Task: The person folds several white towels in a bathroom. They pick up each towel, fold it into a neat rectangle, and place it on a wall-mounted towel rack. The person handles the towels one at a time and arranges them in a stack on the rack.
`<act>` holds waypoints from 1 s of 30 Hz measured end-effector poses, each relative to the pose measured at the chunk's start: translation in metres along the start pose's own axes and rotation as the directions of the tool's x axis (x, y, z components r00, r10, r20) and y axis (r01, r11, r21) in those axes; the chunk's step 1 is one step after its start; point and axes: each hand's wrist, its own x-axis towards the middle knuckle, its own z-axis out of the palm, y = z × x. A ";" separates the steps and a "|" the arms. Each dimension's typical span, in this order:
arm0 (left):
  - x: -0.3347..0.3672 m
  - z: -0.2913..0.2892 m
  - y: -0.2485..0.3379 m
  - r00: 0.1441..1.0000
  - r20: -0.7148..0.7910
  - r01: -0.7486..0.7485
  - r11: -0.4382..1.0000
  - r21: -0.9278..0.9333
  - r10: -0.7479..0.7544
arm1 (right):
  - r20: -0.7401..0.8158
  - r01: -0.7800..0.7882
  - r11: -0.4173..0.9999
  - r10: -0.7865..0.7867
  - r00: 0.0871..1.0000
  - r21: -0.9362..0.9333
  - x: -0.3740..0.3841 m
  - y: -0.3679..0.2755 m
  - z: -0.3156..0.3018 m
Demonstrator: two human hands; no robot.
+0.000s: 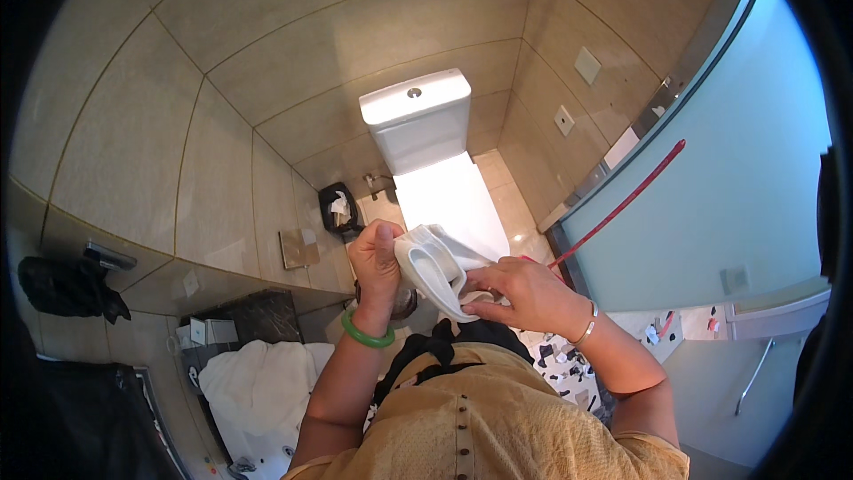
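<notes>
Both hands hold a white cloth (435, 268) at chest height, in front of the toilet (425, 138). The left hand (377, 260) is closed around one bunched end, while the right hand (524, 295) pinches the other edge. It looks soft, light and floppy, probably best gripped by its folds. A small black bin (338, 209) sits beside the toilet, a red-handled tool (622, 204) leans on the glass partition (737, 178), and white towels (258, 387) lie lower left.
</notes>
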 end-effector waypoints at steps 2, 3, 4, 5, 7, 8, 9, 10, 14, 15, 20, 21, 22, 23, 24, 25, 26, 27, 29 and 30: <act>-0.001 -0.003 -0.002 1.000 -0.003 -0.009 1.000 0.016 0.009 | -0.003 0.036 0.999 -0.036 0.999 -0.006 -0.003 0.006 0.008; -0.002 -0.004 -0.002 1.000 -0.003 -0.012 1.000 0.012 0.012 | -0.013 0.061 0.997 -0.062 0.998 -0.044 -0.004 0.010 0.013; -0.003 -0.005 -0.003 1.000 -0.003 -0.014 1.000 0.009 0.014 | -0.022 0.086 0.993 -0.088 0.996 -0.082 -0.005 0.012 0.016; -0.004 -0.008 -0.006 1.000 -0.007 -0.013 1.000 0.003 0.013 | -0.058 0.033 0.996 -0.038 0.998 -0.087 -0.006 0.011 0.017; -0.006 -0.017 -0.015 0.997 -0.077 0.010 1.000 0.008 -0.009 | -0.132 -0.074 0.993 0.061 0.989 -0.092 -0.008 0.008 0.018; -0.007 -0.021 -0.017 0.993 -0.115 0.019 1.000 0.013 -0.018 | -0.145 -0.200 0.978 0.207 0.968 0.067 -0.009 0.009 0.018; -0.008 -0.024 -0.017 0.992 -0.124 0.033 0.999 0.002 -0.033 | -0.133 -0.316 0.922 0.350 0.927 0.224 -0.010 0.011 0.018; -0.010 -0.027 -0.016 0.990 -0.134 0.047 0.999 -0.010 -0.048 | -0.098 -0.418 0.829 0.483 0.870 0.371 -0.010 0.015 0.019; -0.013 -0.011 -0.001 0.969 -0.188 0.121 0.971 -0.207 -0.161 | -0.098 -0.069 0.332 0.461 0.882 0.941 -0.013 0.068 0.051; -0.012 -0.008 0.005 0.968 -0.197 0.116 0.972 -0.206 -0.157 | -0.073 -0.058 0.329 0.374 0.925 0.943 -0.013 0.078 0.058; -0.006 -0.003 0.029 0.963 -0.225 0.108 0.975 -0.196 -0.152 | 0.093 -0.139 0.467 0.121 0.988 0.873 -0.021 0.109 0.122; -0.004 -0.004 0.031 0.963 -0.225 0.109 0.976 -0.188 -0.151 | 0.127 -0.196 0.504 0.167 0.978 0.841 -0.013 0.105 0.131; -0.002 -0.007 0.025 0.948 -0.266 0.125 0.974 -0.190 -0.174 | 0.137 -0.239 0.527 0.226 0.965 0.816 -0.008 0.100 0.134; 0.000 -0.015 0.019 0.933 -0.309 0.132 0.975 -0.178 -0.183 | 0.148 -0.280 0.545 0.275 0.950 0.790 0.008 0.081 0.123; 0.002 -0.025 0.014 0.918 -0.349 0.141 0.976 -0.165 -0.191 | 0.155 -0.322 0.556 0.327 0.932 0.766 0.021 0.064 0.111; 0.004 -0.035 0.011 0.901 -0.383 0.154 0.976 -0.153 -0.202 | 0.203 -0.361 0.574 0.322 0.925 0.735 0.033 0.049 0.097; 0.007 -0.044 0.017 0.920 -0.348 0.153 0.983 -0.100 -0.179 | 0.243 -0.400 0.591 0.330 0.912 0.700 0.043 0.035 0.079; 0.011 -0.052 0.012 0.930 -0.351 0.105 0.994 -0.036 -0.111 | 0.277 -0.436 0.610 0.342 0.898 0.661 0.046 0.029 0.070; 0.017 -0.063 0.015 0.966 -0.257 -0.042 0.997 -0.059 0.025 | 0.109 -0.234 0.618 0.234 0.966 0.751 0.047 0.036 0.074; 0.017 -0.058 0.023 0.981 -0.166 -0.113 0.992 -0.054 0.102 | 0.092 -0.207 0.603 0.215 0.972 0.771 0.050 0.037 0.065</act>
